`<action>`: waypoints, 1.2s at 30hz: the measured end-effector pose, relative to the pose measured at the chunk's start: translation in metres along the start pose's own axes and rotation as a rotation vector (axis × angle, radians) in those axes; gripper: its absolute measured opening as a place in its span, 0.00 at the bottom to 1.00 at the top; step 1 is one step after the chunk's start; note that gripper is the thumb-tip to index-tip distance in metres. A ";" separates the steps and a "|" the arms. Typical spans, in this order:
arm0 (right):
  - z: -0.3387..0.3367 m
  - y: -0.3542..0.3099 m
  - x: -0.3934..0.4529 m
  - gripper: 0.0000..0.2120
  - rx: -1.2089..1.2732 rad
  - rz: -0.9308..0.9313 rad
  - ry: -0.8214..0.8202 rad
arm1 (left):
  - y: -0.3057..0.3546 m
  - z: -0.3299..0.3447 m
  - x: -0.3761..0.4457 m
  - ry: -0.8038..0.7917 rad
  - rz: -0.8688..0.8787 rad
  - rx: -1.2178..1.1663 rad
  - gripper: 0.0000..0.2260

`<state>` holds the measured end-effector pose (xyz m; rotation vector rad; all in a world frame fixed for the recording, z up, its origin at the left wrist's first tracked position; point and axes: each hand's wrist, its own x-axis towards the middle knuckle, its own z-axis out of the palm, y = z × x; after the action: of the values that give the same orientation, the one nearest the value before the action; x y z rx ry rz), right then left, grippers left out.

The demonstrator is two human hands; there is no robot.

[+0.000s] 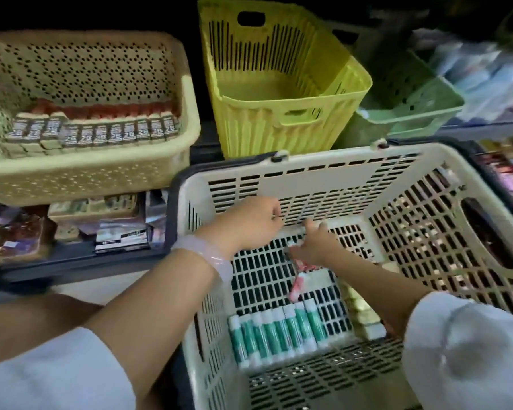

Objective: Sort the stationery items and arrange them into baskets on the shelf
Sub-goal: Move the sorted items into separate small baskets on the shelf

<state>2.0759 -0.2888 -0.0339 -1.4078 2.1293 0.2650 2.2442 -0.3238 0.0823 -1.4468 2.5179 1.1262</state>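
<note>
- Green-and-white glue sticks point(274, 335) wait unsorted in the cream shopping basket point(427, 232).
- Both hands, left hand point(249, 223) and right hand point(314, 244), curl around something small; grip unclear.
- Beige basket point(86, 179) stocked, yellow basket point(279, 93) empty: roughly halfway.

A slotted shopping basket point(353, 184) stands nearest, right of centre. In it, a row of glue sticks point(276, 335) lies at the near end, a stack of small blocks point(363, 312) just right of them, and a small packet point(298, 284) farther in. Both hands, the left hand point(249, 224) and the right hand point(314, 244), reach in at its far end. On the shelf, a perforated basket point(86, 173) holding boxed pencils point(95, 131) sits far left, a tall basket point(279, 84) behind the shopping basket, and a low basket point(412, 102) to the right of that.
</note>
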 end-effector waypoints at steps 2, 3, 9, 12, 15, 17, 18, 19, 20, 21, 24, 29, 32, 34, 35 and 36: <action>0.012 -0.004 0.000 0.42 -0.128 0.025 0.033 | -0.004 0.001 0.001 0.006 -0.008 0.043 0.12; 0.017 -0.005 -0.001 0.42 -0.167 0.026 0.045 | -0.004 0.001 0.001 0.010 -0.006 0.039 0.12; 0.019 0.007 -0.009 0.33 0.002 0.044 0.094 | -0.006 0.000 -0.002 0.044 0.006 0.048 0.11; 0.026 0.009 -0.017 0.34 -0.098 0.066 0.075 | -0.007 0.000 -0.002 0.059 -0.002 0.044 0.10; 0.032 0.005 -0.020 0.34 -0.077 0.106 0.049 | -0.008 0.000 -0.003 0.066 -0.007 0.036 0.09; 0.029 0.006 -0.022 0.32 -0.046 0.105 0.051 | -0.008 -0.001 -0.004 0.066 -0.014 0.034 0.09; 0.028 0.007 -0.022 0.32 -0.048 0.100 0.048 | -0.008 -0.001 -0.004 0.068 -0.015 0.030 0.09; 0.027 0.009 -0.022 0.31 -0.054 0.094 0.048 | -0.008 -0.001 -0.004 0.070 -0.016 0.024 0.10; 0.025 0.010 -0.022 0.31 -0.060 0.090 0.048 | -0.007 -0.001 -0.005 0.072 -0.017 0.015 0.10; 0.024 0.010 -0.022 0.31 -0.062 0.089 0.046 | -0.007 -0.002 -0.005 0.072 -0.021 0.005 0.10; 0.009 0.006 -0.024 0.30 -0.001 0.078 0.009 | -0.005 -0.004 -0.007 0.072 -0.045 -0.067 0.09; -0.049 -0.019 -0.047 0.21 0.563 -0.110 -0.055 | 0.004 -0.007 -0.012 0.175 -0.056 -0.303 0.12; -0.095 -0.042 -0.077 0.13 0.718 -0.276 -0.044 | 0.011 -0.003 -0.021 0.244 -0.101 -0.564 0.13; -0.122 -0.058 -0.100 0.13 0.742 -0.356 -0.023 | 0.017 -0.005 -0.029 0.204 -0.154 -0.984 0.14; -0.131 -0.067 -0.112 0.11 0.749 -0.397 -0.007 | 0.021 -0.008 -0.034 0.161 -0.172 -1.211 0.16; -0.138 -0.077 -0.123 0.09 0.742 -0.438 0.019 | 0.024 -0.011 -0.039 0.123 -0.152 -1.418 0.16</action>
<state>2.1315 -0.2886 0.1582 -1.3434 1.5980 -0.6434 2.2515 -0.2944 0.1177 -1.7335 1.3640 3.0656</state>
